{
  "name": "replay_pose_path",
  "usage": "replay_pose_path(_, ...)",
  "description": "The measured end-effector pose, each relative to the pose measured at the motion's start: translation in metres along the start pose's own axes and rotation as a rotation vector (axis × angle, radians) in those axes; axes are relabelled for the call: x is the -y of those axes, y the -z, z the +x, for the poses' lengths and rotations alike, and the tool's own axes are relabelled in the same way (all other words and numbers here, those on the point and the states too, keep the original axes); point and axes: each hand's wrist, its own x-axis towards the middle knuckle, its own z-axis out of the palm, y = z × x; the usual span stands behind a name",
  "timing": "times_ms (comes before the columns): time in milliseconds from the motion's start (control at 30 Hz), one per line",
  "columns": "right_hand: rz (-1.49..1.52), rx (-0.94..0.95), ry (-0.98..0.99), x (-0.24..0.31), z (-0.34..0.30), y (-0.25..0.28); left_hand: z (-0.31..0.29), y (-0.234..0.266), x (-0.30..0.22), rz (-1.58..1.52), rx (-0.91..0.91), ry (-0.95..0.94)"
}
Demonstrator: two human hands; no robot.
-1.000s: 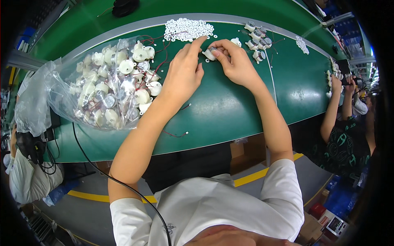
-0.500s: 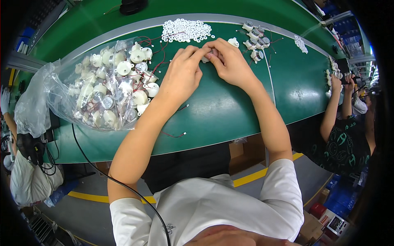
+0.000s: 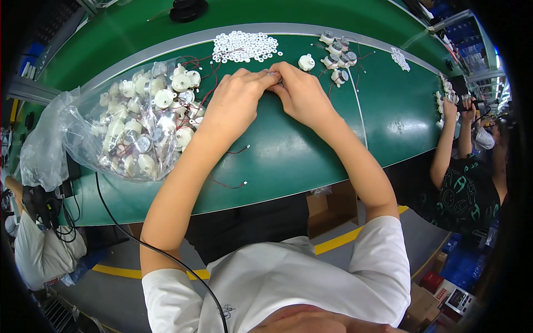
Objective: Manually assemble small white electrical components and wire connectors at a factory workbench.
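Observation:
My left hand (image 3: 237,100) and my right hand (image 3: 302,94) meet over the green bench, fingers closed together around a small round motor (image 3: 277,82). Only a greyish sliver of the motor shows; the fingers hide the rest. Just beyond my right hand lies a single white motor (image 3: 306,62). Farther right sits a group of white-and-metal motors (image 3: 335,57) with thin leads. To the left of my left hand, a clear plastic bag (image 3: 83,119) spills many white motors (image 3: 165,99) with red wires.
White ring washers (image 3: 244,46) form a spread pile at the back of the bench, with a smaller washer pile (image 3: 400,59) at far right. A black cable (image 3: 119,225) crosses my left arm. At right, a co-worker's hands (image 3: 458,108) hold a dark tool.
The view has shifted slightly. My hands stay together on the small motor, fingers now covering more of it, and the single white motor shows more fully beside them.

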Motion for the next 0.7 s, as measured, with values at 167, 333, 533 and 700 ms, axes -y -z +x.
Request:
replay_pose_path(167,0.016,0.038,0.080,-0.003,0.008,0.006,0.002,0.014,-0.002,0.054,0.083,0.067)
replay_pose_path(333,0.130,0.048,0.063,-0.006,0.006,0.006,-0.008,0.005,-0.012,0.253,-0.006,0.000)
replay_pose_path(533,0.108,-0.005,0.011,-0.004,0.003,0.001,-0.007,0.002,-0.011,0.291,-0.023,-0.015)
replay_pose_path(700,-0.140,-0.110,0.032,-0.009,-0.002,0.002,-0.014,0.022,-0.013,0.454,-0.012,0.031)
